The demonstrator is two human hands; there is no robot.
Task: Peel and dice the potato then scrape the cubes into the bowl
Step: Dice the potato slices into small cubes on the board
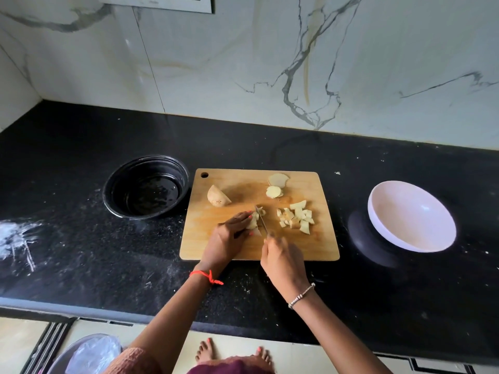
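Bare feet (208, 349) on the pale floor at bottom edge; steel vessel (67, 354) with crumpled plastic in it at bottom left. Black stone countertop (81, 265), with a white powdery smear (16, 236) at far left. Red thread (208, 276) on the left wrist, beaded bracelet (301, 294) on the right wrist. Right hand (283, 260) is over the near edge of the wooden cutting board (318, 247), fingers curled round the handle of a knife (263, 221). The handle is hidden in the fist; the thin blade points away from the person and is slightly blurred. Left hand (229, 233) is just left of the blade, fingertips and thumb pinching a partly cut potato piece (255, 224) down on the board, blade touching or inside that piece. Right of the blade, a loose pile of potato cubes (297, 217) lies on the board, apart from the hands. Further back, a potato half (218, 196) sits on the board's left side. Two round potato slices (276, 184) lie near the far edge, one overlapping the other. Black bowl (151, 168) stands on the counter just left of the board, inside looks wet. White bowl (410, 215) sits right of the board, well apart from the cubes, tilted toward the camera. Behind is a white marble wall (243, 63) with grey veins; switch plate (162, 2) at top edge.
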